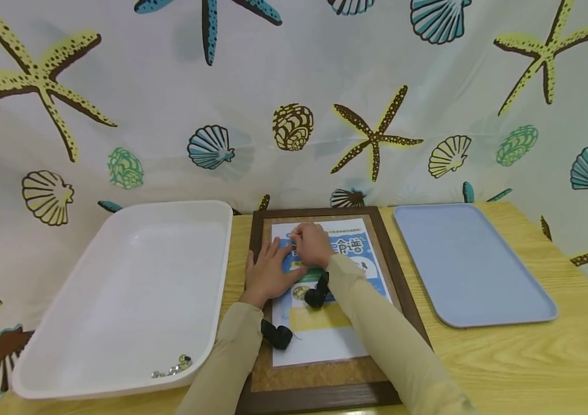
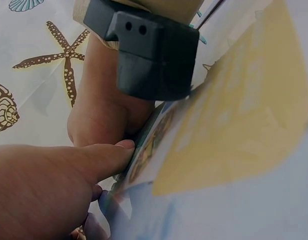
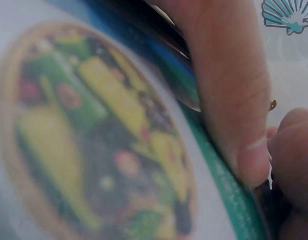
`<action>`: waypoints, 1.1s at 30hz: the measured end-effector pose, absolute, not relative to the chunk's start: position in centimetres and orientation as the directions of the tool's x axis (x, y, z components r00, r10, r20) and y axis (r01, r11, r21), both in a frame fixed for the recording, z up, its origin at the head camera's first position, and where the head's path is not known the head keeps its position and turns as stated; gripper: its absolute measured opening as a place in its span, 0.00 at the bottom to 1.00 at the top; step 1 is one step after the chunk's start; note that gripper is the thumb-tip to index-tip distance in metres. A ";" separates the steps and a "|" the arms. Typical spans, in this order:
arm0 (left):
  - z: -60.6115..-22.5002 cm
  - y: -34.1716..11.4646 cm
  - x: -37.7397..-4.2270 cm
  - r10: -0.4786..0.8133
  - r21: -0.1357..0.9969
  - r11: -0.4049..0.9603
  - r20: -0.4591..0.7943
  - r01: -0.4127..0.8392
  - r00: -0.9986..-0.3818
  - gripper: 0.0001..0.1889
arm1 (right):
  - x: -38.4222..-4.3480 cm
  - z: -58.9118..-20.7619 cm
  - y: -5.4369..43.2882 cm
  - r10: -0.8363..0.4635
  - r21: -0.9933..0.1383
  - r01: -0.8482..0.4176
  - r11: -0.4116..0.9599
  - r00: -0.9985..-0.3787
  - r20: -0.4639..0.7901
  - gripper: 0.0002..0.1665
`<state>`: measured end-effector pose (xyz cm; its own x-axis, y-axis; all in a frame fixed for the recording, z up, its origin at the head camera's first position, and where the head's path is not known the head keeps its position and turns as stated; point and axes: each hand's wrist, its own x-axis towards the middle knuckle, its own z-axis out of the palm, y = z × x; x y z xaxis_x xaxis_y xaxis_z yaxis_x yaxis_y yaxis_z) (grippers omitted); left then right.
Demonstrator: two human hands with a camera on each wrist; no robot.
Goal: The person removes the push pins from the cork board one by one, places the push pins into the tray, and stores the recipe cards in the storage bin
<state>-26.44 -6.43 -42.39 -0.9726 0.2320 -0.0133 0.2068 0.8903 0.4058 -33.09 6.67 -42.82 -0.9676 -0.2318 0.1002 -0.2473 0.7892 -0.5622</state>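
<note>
A printed sheet with blue, green and yellow areas and a food picture lies on a cork board in a dark brown frame. My left hand rests over the sheet's left side, fingers spread, thumb stretched across the paper. Its thumb lies along the sheet in the left wrist view. My right hand bends over the upper left of the sheet, its fingers curled and close to the left fingertips. I cannot tell what its fingertips pinch, as the hand covers them.
Left of the board stands a large white tray with several small shiny pieces in its near right corner. On the right lies a shallow light-blue tray. A shell-and-starfish-patterned cloth hangs behind the wooden table.
</note>
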 end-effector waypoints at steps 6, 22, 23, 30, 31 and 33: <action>-42.4 -5.9 -26.6 0.234 0.411 0.887 -0.007 0.211 -0.972 0.37 | -33.1 -42.2 7.5 -0.249 -0.600 -0.263 0.755 -0.962 0.108 0.14; -42.2 -6.2 -26.2 0.227 0.416 0.889 -0.038 0.191 -0.973 0.37 | -32.6 -41.5 9.0 -0.302 -0.616 -0.248 0.748 -0.953 0.017 0.13; -42.2 -6.2 -26.2 0.225 0.414 0.890 -0.037 0.190 -0.974 0.37 | -32.5 -41.4 9.2 -0.303 -0.620 -0.245 0.746 -0.953 0.013 0.13; -42.2 -6.0 -26.3 0.209 0.405 0.898 -0.043 0.174 -0.977 0.38 | -31.9 -40.9 11.3 -0.330 -0.632 -0.242 0.737 -0.944 -0.023 0.13; -42.2 -6.0 -26.4 0.210 0.408 0.896 -0.042 0.175 -0.977 0.38 | -31.8 -40.8 11.6 -0.332 -0.628 -0.246 0.738 -0.943 -0.022 0.13; -42.3 -6.0 -26.4 0.211 0.408 0.896 -0.039 0.177 -0.977 0.38 | -31.5 -40.5 12.3 -0.335 -0.624 -0.248 0.741 -0.942 -0.024 0.12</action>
